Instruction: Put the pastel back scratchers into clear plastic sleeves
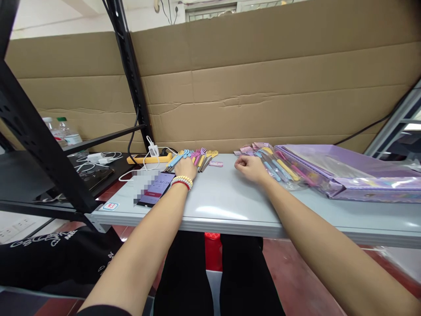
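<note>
Tabletop (pixel 223 193), utensils (pixel 205 163) partly behind left grip (pixel 186 169)

My left hand (pixel 186 169) hides its own fingertips and some of the coloured handles (pixel 174 160) from me; blocky pixels mask part of the phone (pixel 158 188), and the right edge cuts off the purple box (pixel 371 183).

Tray (pixel 358 183) lilac; power strip (pixel 166 159) yellow; tabletop (pixel 226 206) pale grey.

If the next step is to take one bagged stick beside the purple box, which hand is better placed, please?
Probably the right hand: it is close beside the bagged sticks, on the same side as the purple box. The left hand is farther away, at the loose sticks.
</note>
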